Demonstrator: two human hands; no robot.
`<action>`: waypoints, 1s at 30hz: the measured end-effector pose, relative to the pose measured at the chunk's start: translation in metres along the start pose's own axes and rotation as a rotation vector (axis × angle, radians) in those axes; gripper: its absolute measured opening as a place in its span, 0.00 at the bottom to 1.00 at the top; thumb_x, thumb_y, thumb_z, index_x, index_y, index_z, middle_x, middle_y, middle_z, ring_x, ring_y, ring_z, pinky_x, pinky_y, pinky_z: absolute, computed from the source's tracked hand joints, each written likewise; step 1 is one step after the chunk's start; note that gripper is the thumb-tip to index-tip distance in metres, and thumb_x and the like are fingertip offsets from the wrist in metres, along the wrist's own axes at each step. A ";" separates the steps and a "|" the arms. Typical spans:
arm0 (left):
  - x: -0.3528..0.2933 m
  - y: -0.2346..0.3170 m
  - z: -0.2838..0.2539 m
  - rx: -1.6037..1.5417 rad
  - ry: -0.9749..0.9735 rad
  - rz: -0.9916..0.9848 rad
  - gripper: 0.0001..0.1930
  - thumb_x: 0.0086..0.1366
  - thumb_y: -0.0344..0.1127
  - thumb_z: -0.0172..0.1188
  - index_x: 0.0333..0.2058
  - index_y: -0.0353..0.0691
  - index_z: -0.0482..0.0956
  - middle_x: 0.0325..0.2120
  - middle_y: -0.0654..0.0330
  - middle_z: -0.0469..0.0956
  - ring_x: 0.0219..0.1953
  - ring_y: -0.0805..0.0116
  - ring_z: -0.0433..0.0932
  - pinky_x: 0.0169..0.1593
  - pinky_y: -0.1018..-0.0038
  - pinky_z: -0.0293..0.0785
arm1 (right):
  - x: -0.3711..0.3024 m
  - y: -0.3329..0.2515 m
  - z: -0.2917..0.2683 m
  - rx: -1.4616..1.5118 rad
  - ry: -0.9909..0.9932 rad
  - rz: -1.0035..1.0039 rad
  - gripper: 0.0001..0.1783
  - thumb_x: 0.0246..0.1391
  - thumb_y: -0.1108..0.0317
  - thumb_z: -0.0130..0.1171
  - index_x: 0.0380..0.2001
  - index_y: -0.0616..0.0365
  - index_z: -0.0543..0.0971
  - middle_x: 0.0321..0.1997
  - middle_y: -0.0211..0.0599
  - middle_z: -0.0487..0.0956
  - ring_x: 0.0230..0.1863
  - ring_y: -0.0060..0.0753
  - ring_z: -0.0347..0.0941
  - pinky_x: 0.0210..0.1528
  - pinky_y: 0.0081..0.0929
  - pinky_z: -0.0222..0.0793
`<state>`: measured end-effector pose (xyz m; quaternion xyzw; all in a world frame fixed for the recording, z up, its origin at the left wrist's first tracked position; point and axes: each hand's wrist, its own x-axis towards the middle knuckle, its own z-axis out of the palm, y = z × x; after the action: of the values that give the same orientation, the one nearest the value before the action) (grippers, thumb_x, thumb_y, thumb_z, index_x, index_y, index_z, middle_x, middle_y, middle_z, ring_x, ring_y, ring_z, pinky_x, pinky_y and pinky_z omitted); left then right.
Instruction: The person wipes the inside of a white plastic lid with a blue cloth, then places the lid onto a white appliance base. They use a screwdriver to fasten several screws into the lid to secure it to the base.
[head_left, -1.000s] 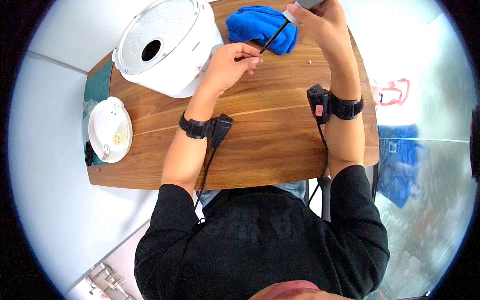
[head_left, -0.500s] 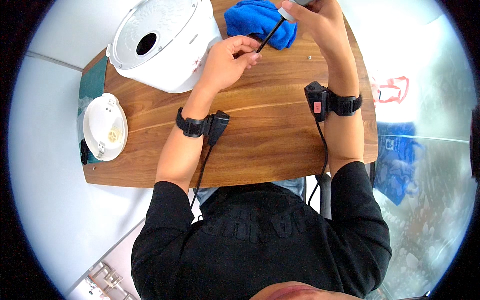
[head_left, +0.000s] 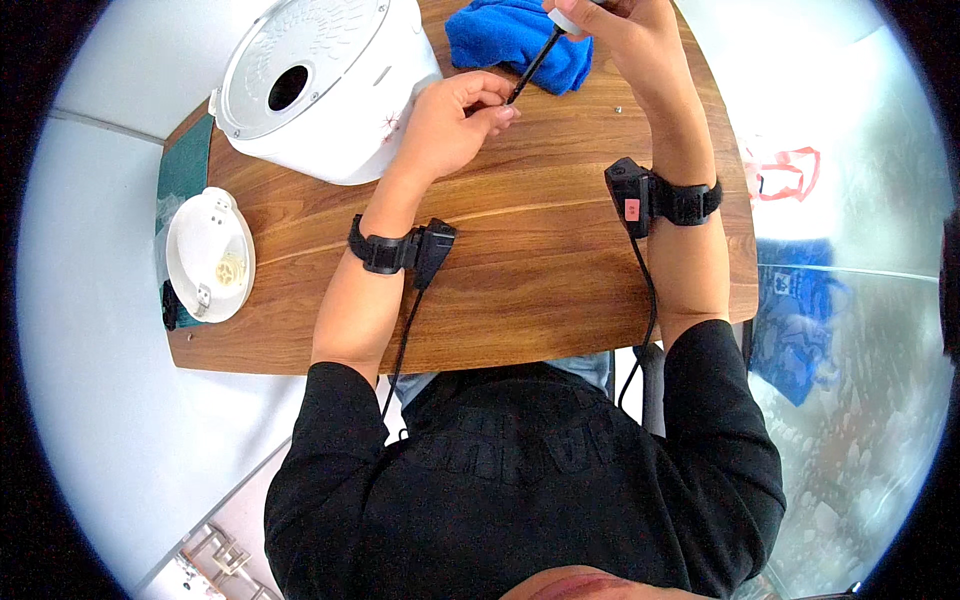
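My right hand (head_left: 625, 35), near the top edge, is closed round the pale handle of a screwdriver (head_left: 537, 63). The black shaft slants down and left to my left hand (head_left: 455, 125). There, thumb and fingers pinch together at the shaft's tip; anything small between them is too tiny to make out. Just left of that hand a white rounded appliance housing (head_left: 350, 145) lies tilted, its metal face with a dark round hole turned up. Behind the screwdriver a crumpled blue cloth (head_left: 475, 35) rests on the table. A small screw (head_left: 618, 109) lies below my right hand.
The wooden table (head_left: 530, 260) has a curved edge. At its left, a white oval cover (head_left: 185, 255) with small metal brackets lies on a green mat (head_left: 187, 165). Another small metal piece (head_left: 190, 338) sits near the front left corner. Cables hang from both wrist devices.
The screwdriver and my right hand have shifted slightly to the left and up. My left hand keeps its pinch at the tip, nearly unmoved.
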<state>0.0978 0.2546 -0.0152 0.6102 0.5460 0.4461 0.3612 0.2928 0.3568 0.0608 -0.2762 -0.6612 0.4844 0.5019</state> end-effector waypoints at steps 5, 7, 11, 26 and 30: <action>0.001 0.002 -0.006 -0.125 -0.117 -0.067 0.08 0.68 0.23 0.61 0.45 0.31 0.82 0.33 0.58 0.87 0.33 0.74 0.84 0.39 0.77 0.82 | 0.001 0.002 -0.002 0.032 -0.064 0.021 0.19 0.57 0.74 0.69 0.48 0.64 0.73 0.34 0.30 0.77 0.32 0.21 0.74 0.33 0.22 0.71; 0.000 0.001 -0.009 -0.115 -0.151 -0.073 0.09 0.68 0.22 0.61 0.46 0.31 0.81 0.32 0.57 0.87 0.34 0.74 0.85 0.39 0.77 0.82 | 0.001 0.004 -0.001 0.034 -0.104 0.022 0.19 0.57 0.73 0.70 0.48 0.64 0.73 0.33 0.30 0.77 0.32 0.21 0.74 0.33 0.22 0.70; -0.002 0.004 -0.012 -0.112 -0.171 -0.053 0.10 0.68 0.22 0.61 0.48 0.31 0.80 0.33 0.57 0.87 0.35 0.73 0.85 0.39 0.77 0.83 | 0.001 0.000 0.002 0.013 -0.092 0.051 0.20 0.58 0.71 0.70 0.49 0.65 0.74 0.34 0.31 0.78 0.34 0.21 0.75 0.35 0.22 0.73; -0.033 0.061 -0.014 0.304 0.002 0.170 0.08 0.59 0.24 0.69 0.38 0.33 0.81 0.25 0.62 0.83 0.29 0.77 0.79 0.35 0.77 0.75 | -0.011 -0.013 0.027 0.100 -0.114 -0.211 0.24 0.59 0.69 0.70 0.55 0.69 0.77 0.44 0.45 0.86 0.48 0.34 0.84 0.50 0.26 0.82; -0.051 0.082 -0.047 0.373 0.102 0.290 0.11 0.57 0.24 0.71 0.40 0.35 0.84 0.27 0.61 0.85 0.29 0.76 0.80 0.35 0.75 0.75 | -0.002 -0.055 0.053 0.100 -0.168 -0.226 0.22 0.58 0.69 0.71 0.54 0.65 0.78 0.43 0.40 0.86 0.43 0.28 0.83 0.46 0.23 0.79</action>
<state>0.0818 0.1899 0.0687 0.7150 0.5433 0.4150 0.1465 0.2503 0.3155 0.1088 -0.1332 -0.7028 0.4786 0.5092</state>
